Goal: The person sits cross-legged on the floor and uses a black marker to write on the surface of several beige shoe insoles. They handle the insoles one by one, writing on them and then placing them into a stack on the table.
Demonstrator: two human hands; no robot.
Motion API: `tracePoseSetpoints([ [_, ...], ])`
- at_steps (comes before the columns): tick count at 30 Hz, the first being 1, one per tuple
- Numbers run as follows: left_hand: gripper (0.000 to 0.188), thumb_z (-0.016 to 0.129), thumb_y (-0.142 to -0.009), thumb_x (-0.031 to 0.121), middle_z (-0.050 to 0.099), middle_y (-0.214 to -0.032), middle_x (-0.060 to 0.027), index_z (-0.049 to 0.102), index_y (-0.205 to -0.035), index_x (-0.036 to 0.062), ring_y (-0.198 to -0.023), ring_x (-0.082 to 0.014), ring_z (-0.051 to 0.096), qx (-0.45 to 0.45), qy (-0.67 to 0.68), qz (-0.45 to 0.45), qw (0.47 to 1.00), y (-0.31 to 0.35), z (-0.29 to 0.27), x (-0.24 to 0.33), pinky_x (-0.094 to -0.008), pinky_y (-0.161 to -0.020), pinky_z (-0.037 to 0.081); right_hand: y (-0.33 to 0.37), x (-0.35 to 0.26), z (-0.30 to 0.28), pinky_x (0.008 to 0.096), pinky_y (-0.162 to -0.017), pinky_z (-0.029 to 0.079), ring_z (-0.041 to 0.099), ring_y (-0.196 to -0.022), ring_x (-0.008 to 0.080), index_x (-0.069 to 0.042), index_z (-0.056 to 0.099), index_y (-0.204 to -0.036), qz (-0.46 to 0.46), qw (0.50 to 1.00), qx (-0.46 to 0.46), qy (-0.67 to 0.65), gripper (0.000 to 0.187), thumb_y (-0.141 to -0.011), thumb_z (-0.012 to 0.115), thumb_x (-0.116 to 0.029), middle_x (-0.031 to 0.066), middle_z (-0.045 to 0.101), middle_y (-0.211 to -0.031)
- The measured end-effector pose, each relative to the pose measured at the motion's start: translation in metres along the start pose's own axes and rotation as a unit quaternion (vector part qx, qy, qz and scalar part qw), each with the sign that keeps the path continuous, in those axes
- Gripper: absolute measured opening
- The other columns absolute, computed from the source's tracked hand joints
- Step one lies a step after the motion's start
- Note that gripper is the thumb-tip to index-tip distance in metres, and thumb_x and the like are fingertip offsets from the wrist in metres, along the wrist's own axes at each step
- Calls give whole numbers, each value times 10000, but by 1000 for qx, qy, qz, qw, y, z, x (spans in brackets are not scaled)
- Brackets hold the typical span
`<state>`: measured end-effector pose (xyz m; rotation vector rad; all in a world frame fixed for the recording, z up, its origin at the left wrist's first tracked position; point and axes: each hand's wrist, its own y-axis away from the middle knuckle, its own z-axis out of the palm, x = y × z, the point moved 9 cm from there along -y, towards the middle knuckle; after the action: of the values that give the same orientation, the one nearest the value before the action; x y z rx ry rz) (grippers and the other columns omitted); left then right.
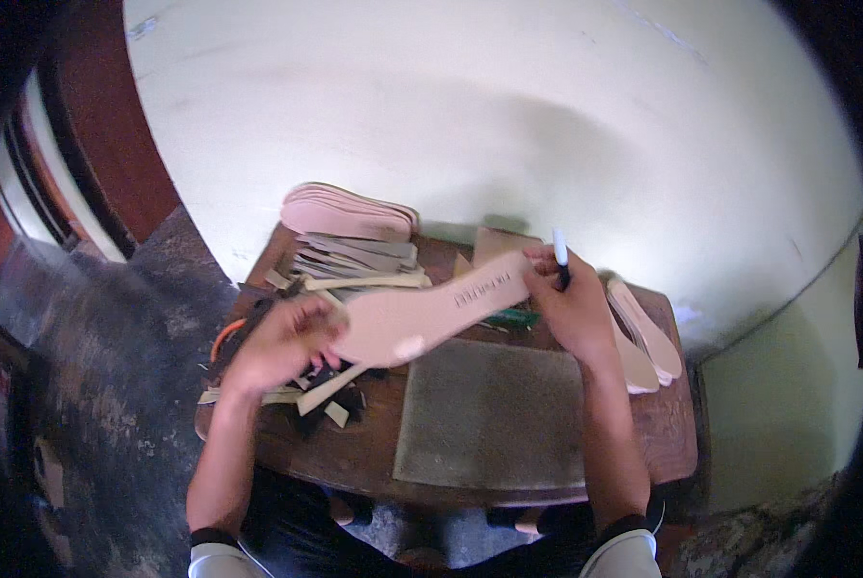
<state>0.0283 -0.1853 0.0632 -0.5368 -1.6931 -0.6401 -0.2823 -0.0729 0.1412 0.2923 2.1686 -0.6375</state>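
A pale pink shoe insole (431,310) is stretched between my hands above the table, with dark print near its narrow end. My right hand (571,303) pinches that narrow heel end, and a slim pen-like tool (561,248) with a whitish tip sticks up between its fingers. At the wide toe end, my left hand (297,337) has its fingers closed on the edge, slightly blurred. Just below the insole lies a cream strip (330,390) among dark scraps. Under the held insole, a grey square mat (489,414) rests on the wooden table.
A stack of pink insoles (345,212) lies at the far left of the table (643,433), behind a pile of grey and cream strips (359,260). More insoles (648,337) lie at the right edge. An orange-handled tool (227,337) is at left. The pale wall (451,125) rises behind.
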Motion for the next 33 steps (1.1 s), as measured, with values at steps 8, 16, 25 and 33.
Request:
tracePoseSetpoints([
  [8, 219, 693, -971, 243, 732, -834, -81, 697, -997, 26, -687, -163, 696, -218, -113, -45, 968, 51, 159, -52, -317, -642, 547, 89, 83, -55, 337, -759, 521, 648, -814, 178, -22, 702, -1170, 85, 995, -12, 52, 258, -922, 650, -66, 108, 706, -909],
  [16, 328, 767, -890, 351, 694, -833, -116, 711, -1047, 69, -771, -299, 711, -190, -304, 124, 925, 57, 192, -26, -413, -668, 555, 119, 102, -84, 362, -722, 519, 646, -794, 195, -50, 711, -1192, 69, 969, 48, 231, 269, -948, 608, -97, 105, 686, -932],
  [25, 430, 832, -791, 357, 637, -926, -24, 709, -1158, 170, -767, -229, 691, -164, -357, 238, 888, 76, 189, -22, -371, -612, 552, 163, 60, 0, 281, -745, 526, 638, -858, 158, -34, 681, -1039, 215, 919, -83, -319, 265, -1061, 514, -239, 82, 639, -933],
  [33, 304, 755, -866, 322, 587, -915, 1, 702, -1142, 208, -727, -200, 690, -142, -347, 288, 881, 76, 194, -25, -354, -569, 530, 190, 65, 45, 295, -817, 551, 655, -966, 170, -42, 623, -911, 41, 968, -135, -209, 212, -790, 777, 37, 97, 603, -1002],
])
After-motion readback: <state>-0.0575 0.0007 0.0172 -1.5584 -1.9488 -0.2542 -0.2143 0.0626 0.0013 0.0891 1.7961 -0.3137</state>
